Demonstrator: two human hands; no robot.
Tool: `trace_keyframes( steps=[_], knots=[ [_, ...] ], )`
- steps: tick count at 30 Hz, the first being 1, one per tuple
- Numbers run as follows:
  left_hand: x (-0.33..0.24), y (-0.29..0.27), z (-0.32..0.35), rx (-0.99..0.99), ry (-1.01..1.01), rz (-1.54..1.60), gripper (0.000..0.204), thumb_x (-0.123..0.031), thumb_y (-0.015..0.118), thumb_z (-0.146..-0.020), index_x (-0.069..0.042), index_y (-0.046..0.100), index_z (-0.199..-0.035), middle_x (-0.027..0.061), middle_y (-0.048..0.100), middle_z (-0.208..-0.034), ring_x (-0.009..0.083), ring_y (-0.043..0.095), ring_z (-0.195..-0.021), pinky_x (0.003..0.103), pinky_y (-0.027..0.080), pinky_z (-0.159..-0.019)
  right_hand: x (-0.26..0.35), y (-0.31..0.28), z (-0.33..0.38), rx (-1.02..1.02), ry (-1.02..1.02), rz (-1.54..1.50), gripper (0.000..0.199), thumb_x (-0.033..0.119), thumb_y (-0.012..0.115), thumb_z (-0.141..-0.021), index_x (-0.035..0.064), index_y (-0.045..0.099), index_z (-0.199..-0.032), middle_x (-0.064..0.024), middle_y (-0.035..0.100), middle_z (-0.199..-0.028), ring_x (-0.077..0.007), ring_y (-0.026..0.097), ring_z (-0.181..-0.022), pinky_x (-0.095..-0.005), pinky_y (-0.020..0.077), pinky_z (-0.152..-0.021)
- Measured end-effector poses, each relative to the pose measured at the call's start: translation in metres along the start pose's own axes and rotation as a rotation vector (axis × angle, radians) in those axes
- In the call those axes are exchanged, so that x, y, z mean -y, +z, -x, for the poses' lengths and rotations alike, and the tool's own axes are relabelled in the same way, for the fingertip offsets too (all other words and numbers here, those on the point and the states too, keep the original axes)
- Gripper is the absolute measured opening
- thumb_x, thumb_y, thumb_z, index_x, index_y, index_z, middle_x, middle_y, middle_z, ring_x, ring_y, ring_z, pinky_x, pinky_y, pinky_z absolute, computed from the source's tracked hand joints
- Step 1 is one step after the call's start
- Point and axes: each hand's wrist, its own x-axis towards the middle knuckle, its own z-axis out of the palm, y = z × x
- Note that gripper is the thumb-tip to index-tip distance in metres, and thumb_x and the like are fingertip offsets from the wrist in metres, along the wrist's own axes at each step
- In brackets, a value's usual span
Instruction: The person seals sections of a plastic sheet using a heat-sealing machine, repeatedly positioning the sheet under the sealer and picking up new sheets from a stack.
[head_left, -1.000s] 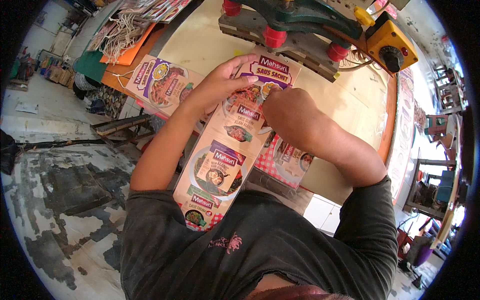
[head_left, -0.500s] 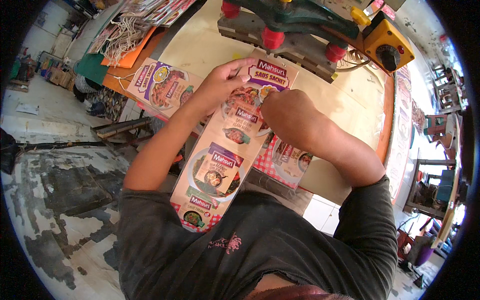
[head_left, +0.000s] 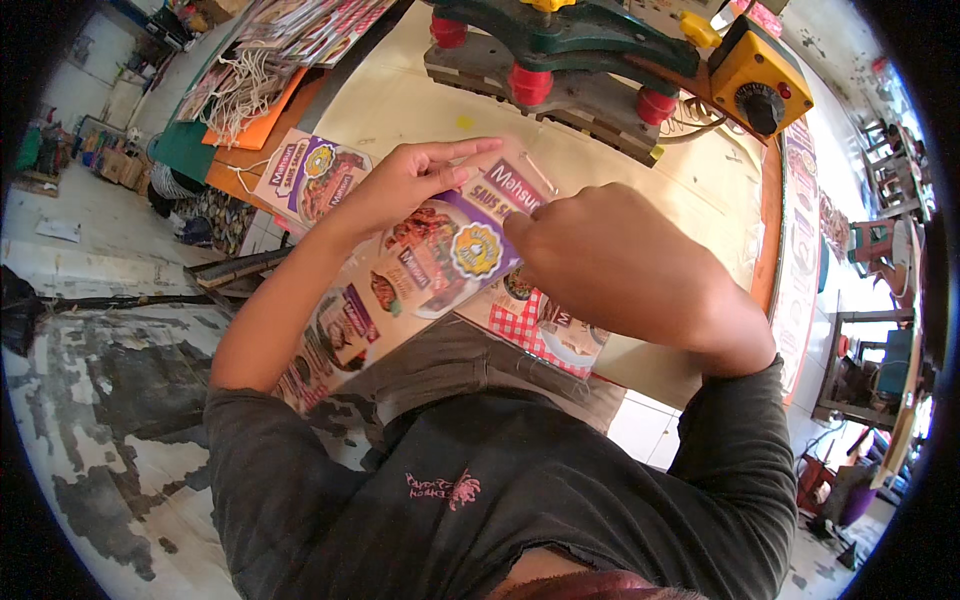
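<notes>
A long printed strip (head_left: pixel 405 262) with food pictures, a purple band and a yellow badge lies slantwise between my hands, its lower end hanging past the table edge toward my left. My left hand (head_left: pixel 412 182) grips the strip's upper left edge, thumb on its face and index finger stretched along the top. At the upper right edge my right hand (head_left: pixel 600 255) is closed on the strip; its fingertips are mostly hidden behind the back of the hand. A similar printed sheet (head_left: pixel 305 172) lies to the left of my left wrist. Another sheet with a red checked border (head_left: pixel 540 325) sits under my right hand.
Across the far side of the table stands a dark green press (head_left: pixel 590 45) with red knobs and a grey metal bar. A yellow control box (head_left: pixel 765 85) with a black dial is at its right. Printed cards with white cords (head_left: pixel 245 90) are piled at the far left.
The strip has swung, its lower end going left and its top tilting. My left hand has shifted slightly left and down; my right hand stays near the upper edge.
</notes>
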Motion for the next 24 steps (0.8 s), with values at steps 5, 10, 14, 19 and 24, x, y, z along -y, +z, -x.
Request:
trace_keyframes(
  steps=[5,10,14,19,24],
  knots=[
    [-0.036,0.002,0.030,-0.041,0.036,-0.179,0.043,-0.018,0.061,-0.103,-0.011,0.059,-0.146,0.0063,0.064,-0.142,0.0093,0.060,-0.121,0.027,0.048,-0.104,-0.004,-0.019,0.005,-0.167,0.217,0.101,0.023,0.022,0.071,-0.090,0.0045,0.064,-0.102,-0.0138,0.071,-0.080,-0.0353,0.070,-0.073,-0.0448,0.0533,-0.063],
    [-0.086,0.018,0.054,-0.174,0.103,-0.562,0.039,-0.014,0.064,-0.098,-0.015,0.068,-0.137,0.0128,0.078,-0.108,0.0120,0.070,-0.092,0.030,0.054,-0.086,-0.018,-0.016,0.004,-0.551,0.284,0.048,0.028,0.025,0.074,-0.090,0.0055,0.063,-0.107,-0.0141,0.069,-0.090,-0.0336,0.068,-0.070,-0.0435,0.0500,-0.063],
    [-0.091,0.027,0.071,-0.316,0.259,-0.686,0.043,-0.004,0.066,-0.092,-0.015,0.071,-0.134,0.0142,0.077,-0.095,0.0164,0.071,-0.079,0.031,0.054,-0.077,-0.010,-0.022,-0.003,-0.710,0.245,-0.178,0.027,0.022,0.076,-0.090,0.0031,0.064,-0.105,-0.0117,0.066,-0.094,-0.0248,0.064,-0.063,-0.0376,0.0481,-0.058],
    [-0.095,0.040,0.085,-0.423,0.333,-0.793,0.049,0.005,0.065,-0.088,-0.014,0.072,-0.132,0.0154,0.076,-0.093,0.0209,0.073,-0.079,0.033,0.055,-0.075,-0.004,-0.025,-0.006,-0.742,0.223,-0.241,0.021,0.015,0.076,-0.089,0.0019,0.066,-0.102,-0.0094,0.062,-0.091,-0.0193,0.061,-0.058,-0.0319,0.0464,-0.055],
    [-0.102,0.051,0.090,-0.443,0.338,-0.871,0.053,0.009,0.064,-0.086,-0.014,0.071,-0.133,0.0160,0.076,-0.092,0.0250,0.072,-0.078,0.035,0.056,-0.074,-0.003,-0.026,-0.007,-0.753,0.225,-0.267,0.015,0.010,0.073,-0.089,0.0004,0.066,-0.098,-0.0092,0.061,-0.087,-0.0188,0.060,-0.057,-0.0304,0.0463,-0.053]
  ],
)
